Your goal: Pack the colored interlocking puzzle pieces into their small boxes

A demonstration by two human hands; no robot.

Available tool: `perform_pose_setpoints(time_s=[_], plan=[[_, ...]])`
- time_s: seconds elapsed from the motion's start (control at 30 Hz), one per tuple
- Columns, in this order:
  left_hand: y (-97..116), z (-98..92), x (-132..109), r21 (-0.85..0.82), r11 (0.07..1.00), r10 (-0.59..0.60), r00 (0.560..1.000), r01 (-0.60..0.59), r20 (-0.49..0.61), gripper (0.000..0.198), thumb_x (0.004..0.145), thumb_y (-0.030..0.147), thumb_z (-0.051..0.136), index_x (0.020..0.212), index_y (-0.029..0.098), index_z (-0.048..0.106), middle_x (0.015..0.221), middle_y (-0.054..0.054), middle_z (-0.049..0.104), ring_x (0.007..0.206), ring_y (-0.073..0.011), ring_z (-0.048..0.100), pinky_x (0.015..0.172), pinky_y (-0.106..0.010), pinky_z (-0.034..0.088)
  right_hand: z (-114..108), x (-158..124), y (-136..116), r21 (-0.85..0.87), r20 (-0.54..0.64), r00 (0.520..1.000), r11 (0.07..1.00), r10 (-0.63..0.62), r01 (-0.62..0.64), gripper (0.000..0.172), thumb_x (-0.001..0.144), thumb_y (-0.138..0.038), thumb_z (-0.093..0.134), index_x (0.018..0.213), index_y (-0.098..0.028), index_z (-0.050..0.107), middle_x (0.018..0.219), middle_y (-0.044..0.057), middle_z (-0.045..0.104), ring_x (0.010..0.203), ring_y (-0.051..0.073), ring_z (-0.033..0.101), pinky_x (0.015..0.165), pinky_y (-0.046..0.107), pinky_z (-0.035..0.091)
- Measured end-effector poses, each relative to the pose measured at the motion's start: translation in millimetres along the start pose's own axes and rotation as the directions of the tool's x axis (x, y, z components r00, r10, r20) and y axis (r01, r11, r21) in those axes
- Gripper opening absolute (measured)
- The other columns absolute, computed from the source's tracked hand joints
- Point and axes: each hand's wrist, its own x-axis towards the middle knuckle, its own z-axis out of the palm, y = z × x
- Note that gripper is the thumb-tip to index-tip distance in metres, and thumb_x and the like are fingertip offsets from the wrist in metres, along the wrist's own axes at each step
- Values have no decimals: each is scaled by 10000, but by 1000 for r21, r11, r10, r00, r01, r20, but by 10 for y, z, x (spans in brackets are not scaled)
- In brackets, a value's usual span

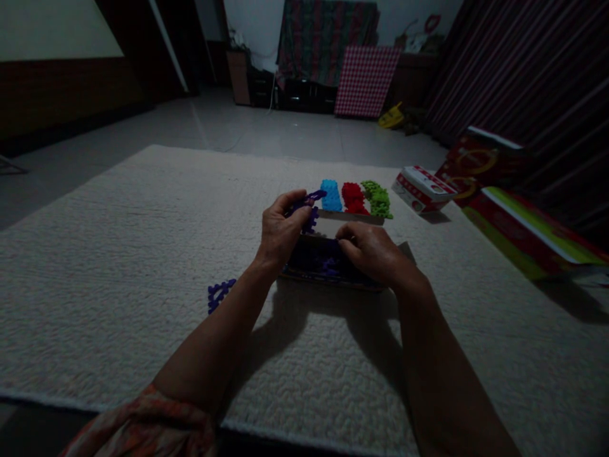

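My left hand [284, 225] is closed around several purple toothed building pieces [311, 219], held above the left end of an open cardboard box [375, 219]. Inside the box lie more purple pieces [328, 263], dim in the shadow. Over the box's right part is my right hand [368, 249], its thumb and fingers pinched together; whether anything sits between them is too small to make out. Behind the box stand groups of blue pieces [332, 195], red pieces [354, 198] and green pieces [378, 198]. One purple piece [219, 294] lies on the mat, left of my left forearm.
A quilted mat [118, 254] covers the surface under the box. To the right are a red-and-white carton [423, 188], a red and green box [533, 235] and a dark red box [483, 158]. A checked cloth [366, 79] hangs at the back.
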Motion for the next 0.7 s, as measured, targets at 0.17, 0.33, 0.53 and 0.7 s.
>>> perform_pose_setpoints(time_s=[0.17, 0.33, 0.53, 0.7], plan=[[18, 6, -4, 11, 1000, -9, 1000, 9, -1, 327, 697, 212, 719, 1018, 160, 682, 886, -37, 703, 769, -135, 633, 668, -246, 517, -19, -33, -24, -108, 28, 999, 994, 20, -17, 152, 786, -144, 584, 878, -187, 697, 892, 75, 707, 810, 200, 635, 716, 292, 439], [29, 9, -3, 28, 1000, 0, 1000, 0, -5, 309, 696, 203, 710, 1002, 171, 685, 902, -42, 697, 785, -139, 626, 678, -255, 513, 13, -65, -58, -237, 75, 997, 972, 12, 7, 128, 792, -186, 606, 887, -196, 691, 888, 85, 694, 780, 211, 622, 665, 299, 422], [34, 0, -4, 45, 999, -1, 1000, 1, -6, 323, 694, 209, 717, 1013, 167, 697, 915, -48, 701, 795, -144, 631, 693, -262, 520, 73, -94, -104, -283, 99, 995, 959, -3, 31, 141, 807, -160, 570, 903, -191, 668, 913, 106, 689, 788, 230, 626, 628, 301, 398], [38, 0, -1, 18, 1000, -5, 1000, 5, -17, 309, 684, 196, 723, 991, 167, 698, 873, -27, 713, 739, -120, 621, 658, -235, 514, 115, -86, -102, -257, 137, 990, 965, -13, 48, 138, 819, -143, 553, 870, -205, 666, 892, 84, 686, 771, 208, 621, 628, 282, 400]])
